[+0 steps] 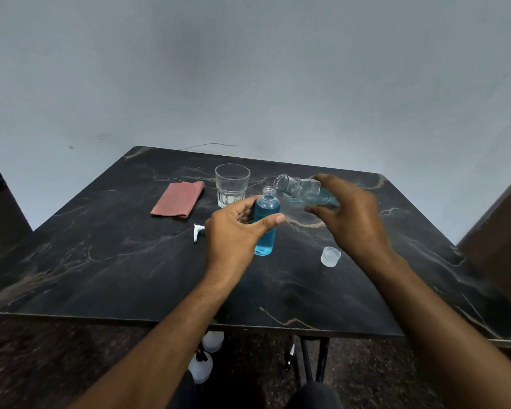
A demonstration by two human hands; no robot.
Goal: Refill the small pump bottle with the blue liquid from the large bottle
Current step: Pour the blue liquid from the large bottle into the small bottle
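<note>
Black marble table [101, 261], grey wall [248, 69]; left grip [236, 231] pinching small bottle [264, 228], right grip [345, 214] clasping tilted large bottle [298, 188]

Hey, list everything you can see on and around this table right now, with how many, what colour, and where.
small bottle: one, clear with blue liquid, open, table centre
large bottle: one, clear with blue liquid, tilted, mouth above small bottle
glass: one, clear, behind small bottle
cloth: one, reddish, folded, far left
pump head: one, white, lying left of small bottle
cap: one, translucent white, near right
table: one, dark marble-patterned
white bottles: two, under table
left hand: on small bottle
right hand: on large bottle
</note>
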